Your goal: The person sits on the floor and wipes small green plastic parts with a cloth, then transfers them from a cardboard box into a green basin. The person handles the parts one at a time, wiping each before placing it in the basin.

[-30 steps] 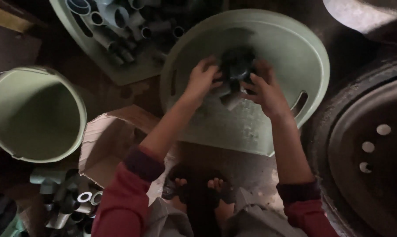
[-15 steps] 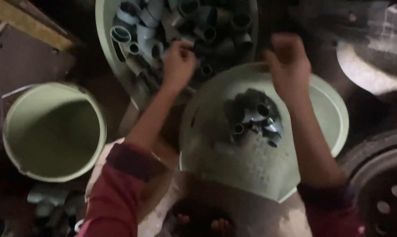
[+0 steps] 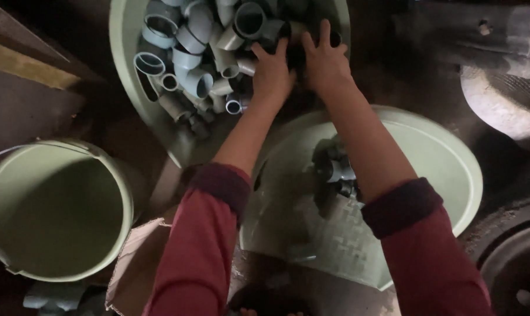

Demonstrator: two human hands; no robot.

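Note:
My left hand and my right hand lie side by side, palms down and fingers spread, on a heap of grey plastic pipe fittings in the far pale green basket. Their fingertips sink among dark fittings near the basket's right side, and I see nothing lifted in either hand. Both arms wear red sleeves with dark cuffs. Below my forearms sits a second pale green basket, which holds a small cluster of grey fittings near its middle.
A pale green bucket stands at the left. A torn cardboard box lies between the bucket and the near basket. A dark metal wheel rim fills the lower right corner. A few loose fittings lie at the bottom left.
Both hands left the small cluster in the near basket, rose apart, then came together on the heap in the far basket. The view tilted toward the far basket.

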